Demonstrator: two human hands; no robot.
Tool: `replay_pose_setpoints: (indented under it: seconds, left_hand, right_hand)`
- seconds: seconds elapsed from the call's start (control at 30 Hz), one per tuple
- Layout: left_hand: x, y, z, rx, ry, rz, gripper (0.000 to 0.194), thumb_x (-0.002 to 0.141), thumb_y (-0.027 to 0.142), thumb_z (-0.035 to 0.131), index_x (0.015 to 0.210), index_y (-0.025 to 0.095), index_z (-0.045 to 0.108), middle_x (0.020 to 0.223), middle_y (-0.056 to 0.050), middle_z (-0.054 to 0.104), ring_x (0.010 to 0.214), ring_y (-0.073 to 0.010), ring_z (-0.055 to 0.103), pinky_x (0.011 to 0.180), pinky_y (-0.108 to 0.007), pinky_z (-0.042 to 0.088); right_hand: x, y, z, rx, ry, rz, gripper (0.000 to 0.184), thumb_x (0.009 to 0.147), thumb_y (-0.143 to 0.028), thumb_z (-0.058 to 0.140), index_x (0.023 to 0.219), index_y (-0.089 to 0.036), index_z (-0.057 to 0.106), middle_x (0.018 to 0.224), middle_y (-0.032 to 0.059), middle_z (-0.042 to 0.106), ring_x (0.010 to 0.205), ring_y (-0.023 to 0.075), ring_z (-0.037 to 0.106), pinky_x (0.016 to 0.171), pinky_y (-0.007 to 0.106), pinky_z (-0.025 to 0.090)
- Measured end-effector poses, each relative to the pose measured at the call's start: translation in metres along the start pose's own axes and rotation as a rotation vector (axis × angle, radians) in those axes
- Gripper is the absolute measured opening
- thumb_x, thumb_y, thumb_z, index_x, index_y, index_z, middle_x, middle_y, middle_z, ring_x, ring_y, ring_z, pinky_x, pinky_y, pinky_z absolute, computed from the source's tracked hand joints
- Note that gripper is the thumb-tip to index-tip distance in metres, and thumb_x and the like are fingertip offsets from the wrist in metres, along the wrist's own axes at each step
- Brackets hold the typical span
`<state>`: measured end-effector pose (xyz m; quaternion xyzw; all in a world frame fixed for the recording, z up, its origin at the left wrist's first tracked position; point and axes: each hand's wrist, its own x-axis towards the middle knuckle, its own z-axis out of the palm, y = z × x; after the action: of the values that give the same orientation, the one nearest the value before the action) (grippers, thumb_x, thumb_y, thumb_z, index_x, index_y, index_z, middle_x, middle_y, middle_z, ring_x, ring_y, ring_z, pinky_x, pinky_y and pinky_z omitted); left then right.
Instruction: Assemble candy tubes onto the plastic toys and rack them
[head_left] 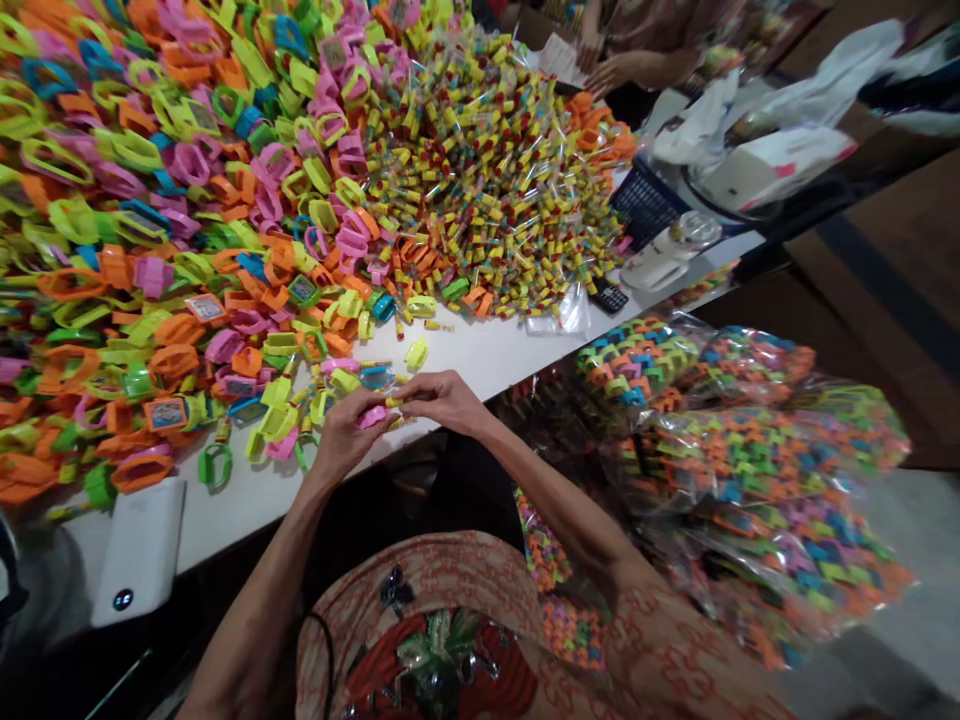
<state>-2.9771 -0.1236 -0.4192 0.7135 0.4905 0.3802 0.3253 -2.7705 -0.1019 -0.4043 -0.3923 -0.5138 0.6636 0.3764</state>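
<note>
At the table's front edge, my left hand [346,432] is closed around a pink plastic toy watch [372,416]. My right hand [444,402] meets it from the right, thumb and fingers pinched on a small yellow tube [393,402] beside the watch. How far the tube touches or enters the watch is hidden by the fingers. Just beyond my hands lie a blue toy watch [376,376] and a loose yellow piece [416,352]. Left of my left hand are more yellow and pink watches [274,420] and a green one [215,465].
A big heap of colourful toy watches [172,170] covers the left. Yellow-and-red wrapped tubes [487,180] are piled behind. A power bank [141,550], black phone [609,295], bottle [667,252] and blue basket [651,200] edge the table. Filled bags [750,450] sit right; another person's hands [611,70] show behind.
</note>
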Motion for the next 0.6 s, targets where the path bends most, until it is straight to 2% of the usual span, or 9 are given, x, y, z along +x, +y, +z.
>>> replay_pose_setpoints:
  seconds: [0.1, 0.23, 0.27, 0.3, 0.4, 0.47, 0.53, 0.6]
  left_hand:
    - [-0.006, 0.0, 0.001, -0.051, -0.078, 0.013, 0.038, 0.088, 0.059, 0.07, 0.083, 0.022, 0.073, 0.076, -0.004, 0.072, 0.07, -0.0176, 0.066, 0.067, -0.03, 0.053]
    - [-0.007, -0.006, -0.003, -0.068, -0.205, 0.002, 0.044, 0.087, 0.065, 0.068, 0.077, 0.022, 0.07, 0.072, -0.003, 0.069, 0.066, -0.0174, 0.063, 0.064, -0.029, 0.05]
    - [-0.004, -0.01, -0.007, -0.017, -0.204, -0.002, 0.045, 0.088, 0.066, 0.067, 0.078, 0.023, 0.069, 0.072, -0.002, 0.069, 0.066, -0.018, 0.063, 0.064, -0.03, 0.049]
    - [0.001, -0.014, -0.012, 0.066, -0.177, 0.0, 0.044, 0.089, 0.066, 0.066, 0.08, 0.023, 0.07, 0.073, -0.003, 0.069, 0.068, -0.0194, 0.063, 0.065, -0.031, 0.049]
    - [0.023, -0.022, -0.022, 0.419, -0.005, 0.035, 0.039, 0.087, 0.062, 0.069, 0.094, 0.024, 0.073, 0.093, -0.009, 0.073, 0.088, -0.0284, 0.066, 0.083, -0.04, 0.049]
    - [0.041, -0.022, -0.017, 0.585, 0.073, 0.043, 0.037, 0.087, 0.056, 0.073, 0.103, 0.023, 0.073, 0.11, -0.013, 0.072, 0.105, -0.0346, 0.064, 0.095, -0.046, 0.045]
    - [0.06, -0.018, 0.002, 0.658, 0.071, 0.019, 0.033, 0.088, 0.049, 0.074, 0.105, 0.02, 0.073, 0.116, -0.016, 0.07, 0.109, -0.0368, 0.062, 0.099, -0.049, 0.041]
    - [0.078, -0.014, 0.031, 0.682, 0.009, -0.011, 0.029, 0.088, 0.043, 0.074, 0.102, 0.018, 0.071, 0.111, -0.017, 0.07, 0.107, -0.0369, 0.061, 0.098, -0.05, 0.04]
  right_hand:
    - [-0.012, 0.007, -0.002, 0.047, -0.062, 0.064, 0.032, 0.066, -0.042, 0.091, 0.084, -0.017, 0.082, 0.078, 0.0026, 0.075, 0.07, 0.0152, 0.068, 0.069, 0.028, 0.057]
    - [-0.009, 0.012, -0.015, 0.054, -0.258, 0.17, 0.042, 0.068, -0.046, 0.09, 0.094, -0.014, 0.083, 0.074, 0.0039, 0.074, 0.066, 0.0154, 0.068, 0.065, 0.028, 0.057]
    - [-0.003, 0.013, -0.02, 0.016, -0.238, 0.162, 0.044, 0.071, -0.047, 0.087, 0.098, -0.014, 0.082, 0.075, 0.0041, 0.074, 0.065, 0.0151, 0.067, 0.064, 0.027, 0.056]
    - [0.005, 0.014, -0.027, -0.049, -0.162, 0.136, 0.044, 0.075, -0.047, 0.085, 0.103, -0.014, 0.081, 0.078, 0.0045, 0.075, 0.065, 0.0148, 0.066, 0.064, 0.027, 0.055]
    - [0.035, 0.013, -0.05, -0.453, 0.261, 0.05, 0.038, 0.088, -0.036, 0.073, 0.118, -0.013, 0.076, 0.099, 0.0089, 0.076, 0.077, 0.0167, 0.066, 0.074, 0.029, 0.054]
    - [0.057, 0.009, -0.065, -0.817, 0.445, 0.069, 0.034, 0.093, -0.024, 0.063, 0.124, -0.012, 0.073, 0.12, 0.014, 0.071, 0.098, 0.022, 0.067, 0.088, 0.033, 0.052]
    - [0.076, 0.006, -0.073, -1.124, 0.444, 0.14, 0.034, 0.096, -0.018, 0.054, 0.125, -0.011, 0.071, 0.136, 0.0174, 0.063, 0.116, 0.0272, 0.063, 0.097, 0.037, 0.048]
    - [0.09, 0.003, -0.075, -1.303, 0.353, 0.215, 0.034, 0.098, -0.014, 0.047, 0.124, -0.011, 0.069, 0.142, 0.0189, 0.059, 0.122, 0.0295, 0.06, 0.099, 0.039, 0.047]
